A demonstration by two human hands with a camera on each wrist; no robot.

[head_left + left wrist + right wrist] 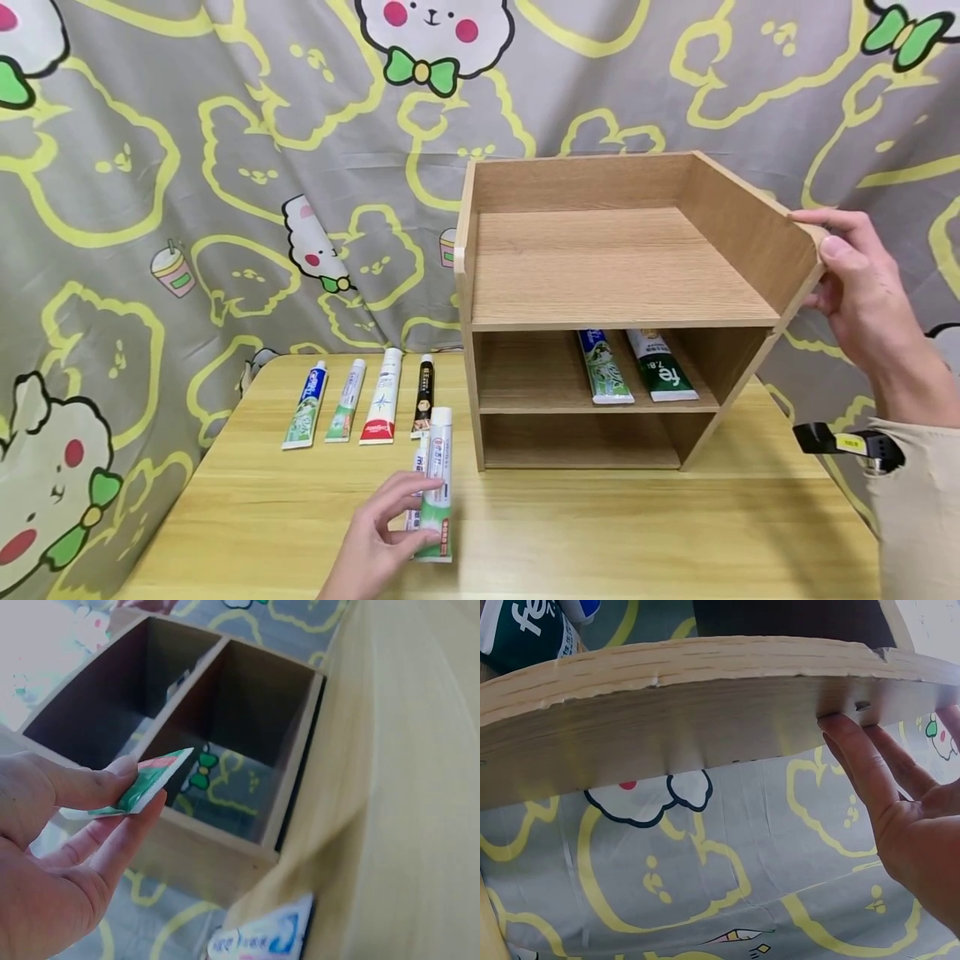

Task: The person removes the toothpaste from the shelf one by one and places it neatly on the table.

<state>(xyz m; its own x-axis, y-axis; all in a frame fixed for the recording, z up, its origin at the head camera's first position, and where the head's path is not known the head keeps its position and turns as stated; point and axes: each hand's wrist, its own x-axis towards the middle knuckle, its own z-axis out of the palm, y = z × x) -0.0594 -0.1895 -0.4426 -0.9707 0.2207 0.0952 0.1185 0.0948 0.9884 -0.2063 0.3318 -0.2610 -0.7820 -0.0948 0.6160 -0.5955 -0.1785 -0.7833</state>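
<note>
My left hand (375, 533) pinches a white-and-green toothpaste tube (442, 467) by its lower end, thumb on one side and fingers on the other. The tube's flat end (154, 780) shows between thumb and fingers in the left wrist view. Close behind it is another toothpaste tube (414, 508), mostly hidden. My right hand (870, 292) grips the upper front corner of the right side panel of a wooden desk shelf (622, 267). Its fingers touch the panel's outer face (705, 735) in the right wrist view.
Left of the shelf lie a blue-green tube (306, 408), a small white-green tube (346, 404), a white-red tube (382, 400) and a black tube (424, 392). Two tubes, one blue-green (603, 367) and one dark green (660, 367), lie in the middle compartment. A patterned curtain (150, 208) hangs behind.
</note>
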